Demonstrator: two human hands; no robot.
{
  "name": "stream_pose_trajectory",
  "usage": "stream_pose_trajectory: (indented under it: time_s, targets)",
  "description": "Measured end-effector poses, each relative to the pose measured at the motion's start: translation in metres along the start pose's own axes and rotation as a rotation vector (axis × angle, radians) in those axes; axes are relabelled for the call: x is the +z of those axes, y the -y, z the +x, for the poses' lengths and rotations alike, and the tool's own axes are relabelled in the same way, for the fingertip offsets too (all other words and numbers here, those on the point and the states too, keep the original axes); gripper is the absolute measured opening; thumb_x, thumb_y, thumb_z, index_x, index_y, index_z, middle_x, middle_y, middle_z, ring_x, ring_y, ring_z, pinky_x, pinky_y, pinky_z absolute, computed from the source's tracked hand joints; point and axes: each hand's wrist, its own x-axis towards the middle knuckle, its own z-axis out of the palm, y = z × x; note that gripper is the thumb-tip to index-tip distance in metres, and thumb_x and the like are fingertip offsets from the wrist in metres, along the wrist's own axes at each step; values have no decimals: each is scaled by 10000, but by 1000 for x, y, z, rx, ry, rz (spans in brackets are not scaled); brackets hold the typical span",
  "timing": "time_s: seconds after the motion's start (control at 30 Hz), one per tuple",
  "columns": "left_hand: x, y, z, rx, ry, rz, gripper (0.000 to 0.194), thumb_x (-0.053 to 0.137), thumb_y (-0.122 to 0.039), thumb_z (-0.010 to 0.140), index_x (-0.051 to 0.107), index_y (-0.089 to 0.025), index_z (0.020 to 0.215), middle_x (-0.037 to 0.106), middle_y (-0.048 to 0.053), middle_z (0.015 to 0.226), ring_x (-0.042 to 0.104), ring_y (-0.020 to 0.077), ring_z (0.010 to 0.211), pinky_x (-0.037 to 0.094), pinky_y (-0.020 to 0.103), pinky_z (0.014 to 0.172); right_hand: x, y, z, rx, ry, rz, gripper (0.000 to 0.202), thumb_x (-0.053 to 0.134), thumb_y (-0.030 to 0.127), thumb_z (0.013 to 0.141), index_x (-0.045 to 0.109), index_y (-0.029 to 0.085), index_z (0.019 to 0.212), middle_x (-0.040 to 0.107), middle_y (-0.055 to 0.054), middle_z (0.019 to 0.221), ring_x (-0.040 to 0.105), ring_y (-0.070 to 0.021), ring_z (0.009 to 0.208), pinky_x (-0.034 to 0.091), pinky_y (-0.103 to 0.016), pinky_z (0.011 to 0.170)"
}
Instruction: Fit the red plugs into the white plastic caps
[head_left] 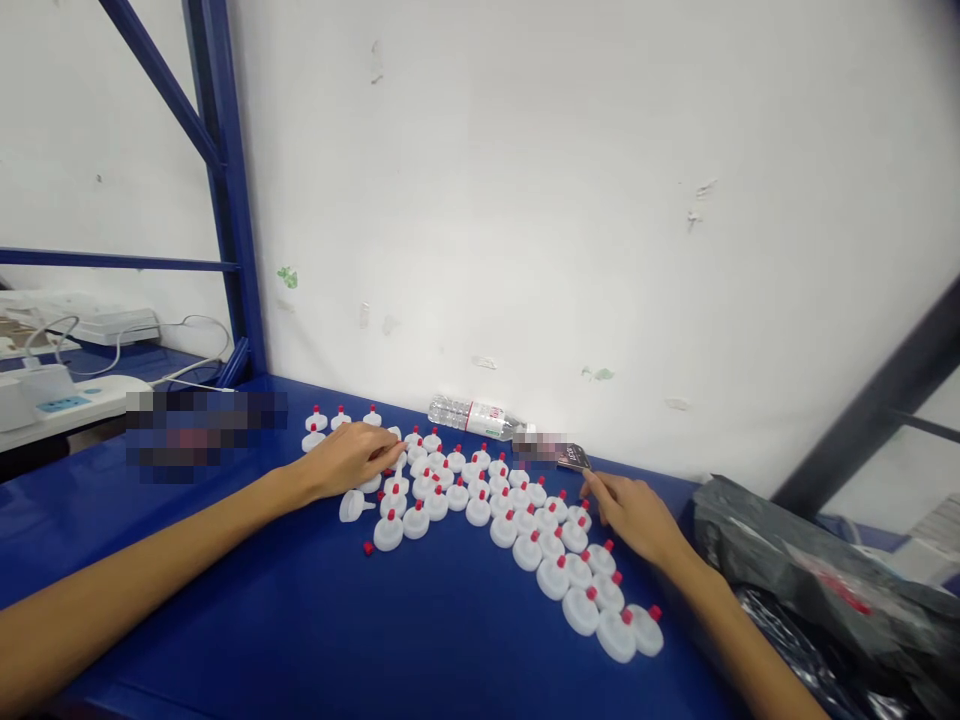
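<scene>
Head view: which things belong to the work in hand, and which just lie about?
Seemingly in the work:
white pieces with red tips, beside left hand
bare-nozzled white piece
loose red tip

Seemingly just lying about:
clear bottle
dark item by right hand
grey plastic bag

Nothing reads surely — the bottle label (487, 418) (red print) and phone screen (574, 456) — marks too small.

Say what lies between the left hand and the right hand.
Many round, white plastic caps with red tips, clustered on the blue tabletop; head view shows it.
</scene>
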Motion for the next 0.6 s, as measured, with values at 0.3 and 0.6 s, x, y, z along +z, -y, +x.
stream_pose_trajectory:
  time_s: [0.3,0.6]
  targets:
    - [1,-3,-1,-192,-103,-49,318,624,-448,1030,670,-156,912,641,-32,762,605,115,613,556,270,608,0,0,1,1,6,-3,512,310,509,1076,745,277,936,723,-6,640,734,-243,754,424,-316,710]
    - [4,-7,0,-253,-117,-181,309,663,-448,1004,673,-149,928,653,-24,799,618,121,643,556,269,608,0,-1,1,-3,10,-2,515,309,519,1070,745,279,938,717,-9,647,729,-244,752,422,-307,683]
